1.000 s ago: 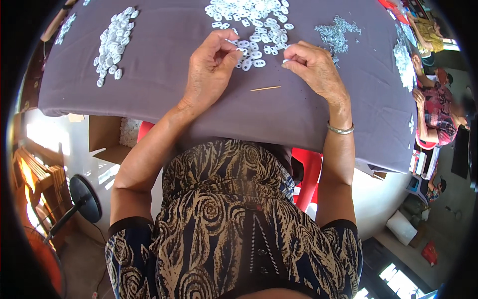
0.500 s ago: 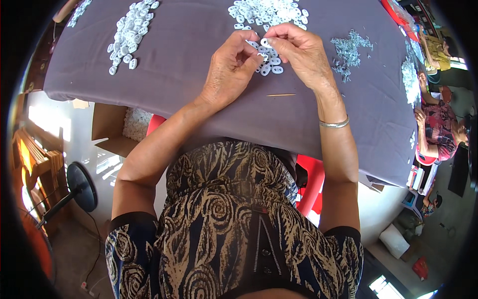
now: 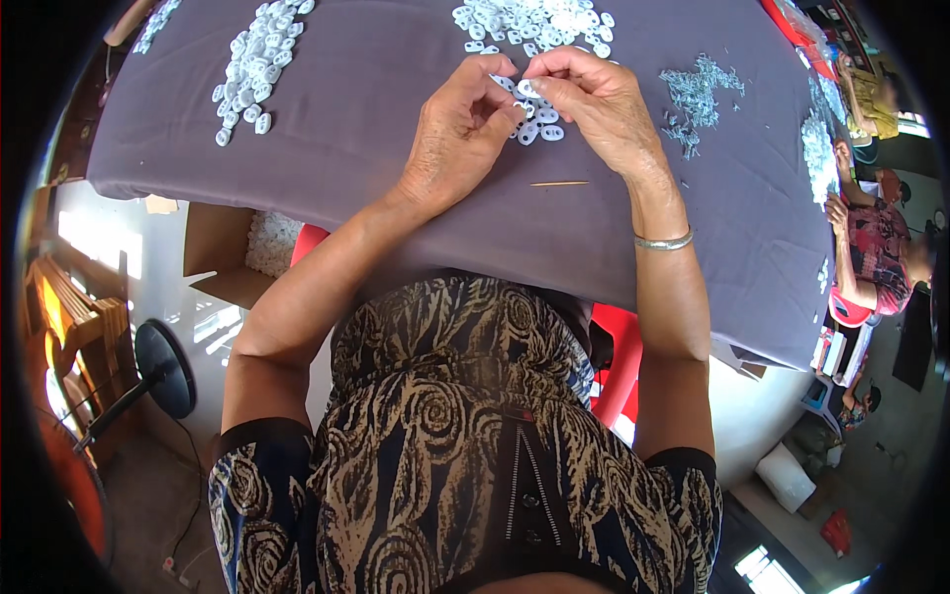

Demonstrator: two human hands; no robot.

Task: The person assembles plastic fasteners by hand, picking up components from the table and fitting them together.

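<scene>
Here, a cardboard box [image 3: 214, 238] holds white pieces [image 3: 274, 244].

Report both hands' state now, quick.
Left hand: curled, thumb tip by small white pieces; whether it grips one cannot be told.
Right hand: closed, pinching a white oval piece.

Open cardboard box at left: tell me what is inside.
Small white pieces show inside the cardboard box; whatever lies beneath them or below the tablecloth is covered.
</scene>
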